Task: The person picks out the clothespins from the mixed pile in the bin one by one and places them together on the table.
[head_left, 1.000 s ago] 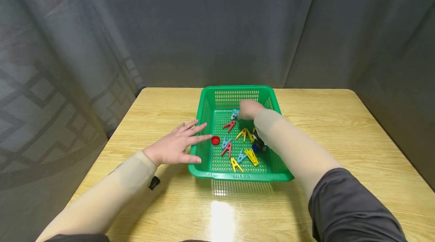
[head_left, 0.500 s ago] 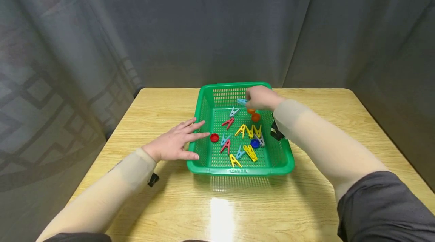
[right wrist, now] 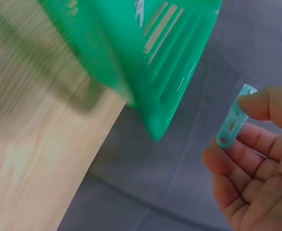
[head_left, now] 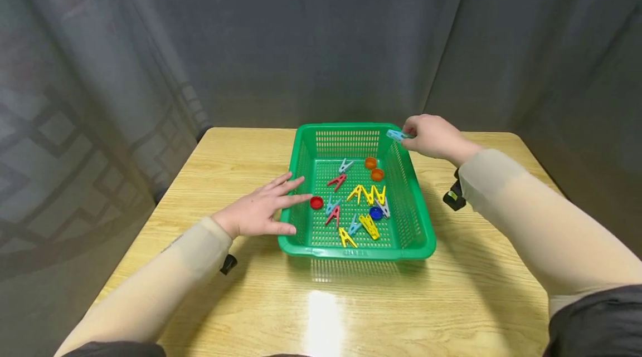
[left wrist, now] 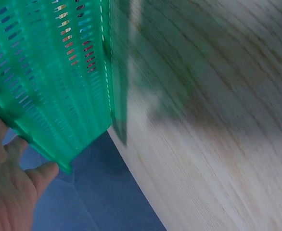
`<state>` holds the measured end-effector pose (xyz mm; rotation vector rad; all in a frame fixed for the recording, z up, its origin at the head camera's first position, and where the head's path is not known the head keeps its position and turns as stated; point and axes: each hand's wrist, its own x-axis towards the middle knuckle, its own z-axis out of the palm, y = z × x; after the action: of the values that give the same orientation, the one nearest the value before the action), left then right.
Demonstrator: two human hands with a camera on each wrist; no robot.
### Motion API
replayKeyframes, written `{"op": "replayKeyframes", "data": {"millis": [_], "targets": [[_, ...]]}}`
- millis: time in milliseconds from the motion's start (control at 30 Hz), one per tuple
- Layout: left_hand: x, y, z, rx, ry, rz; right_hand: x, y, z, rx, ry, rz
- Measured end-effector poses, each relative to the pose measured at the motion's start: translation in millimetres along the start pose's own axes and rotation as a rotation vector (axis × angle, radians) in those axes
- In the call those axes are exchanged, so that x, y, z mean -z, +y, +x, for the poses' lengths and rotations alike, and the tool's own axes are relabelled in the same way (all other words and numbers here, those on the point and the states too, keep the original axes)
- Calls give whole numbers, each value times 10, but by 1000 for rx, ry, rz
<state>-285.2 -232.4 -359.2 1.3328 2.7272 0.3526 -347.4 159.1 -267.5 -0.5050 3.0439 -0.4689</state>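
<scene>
My right hand pinches a light blue clothespin between thumb and fingers, above the far right corner of the green basket. With fingers spread, my left hand rests at the basket's left rim. On the basket floor lie several yellow, red and blue clothespins, among them a yellow clothespin and a red clothespin. A red cap sits near the left wall and a blue cap toward the right. Two orange caps, one orange cap in front, lie toward the back.
The basket stands on a light wooden table, its far rim close to the table's back edge. Behind the table hangs a dark grey curtain. A small black device is worn at the right wrist.
My right hand has risen from the basket floor with the light blue clothespin and moved right, over the far right rim, uncovering the orange caps. The left hand stays at the left rim.
</scene>
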Motion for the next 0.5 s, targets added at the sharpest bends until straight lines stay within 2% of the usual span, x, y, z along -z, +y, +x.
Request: {"op": "replayKeyframes", "data": {"millis": [267,500], "targets": [[5,0,9,6,-4,-9,75,371,-169,-151,78,51],[11,10,5,11,-6,-12,-103,601,-200,-285,79,106]]}}
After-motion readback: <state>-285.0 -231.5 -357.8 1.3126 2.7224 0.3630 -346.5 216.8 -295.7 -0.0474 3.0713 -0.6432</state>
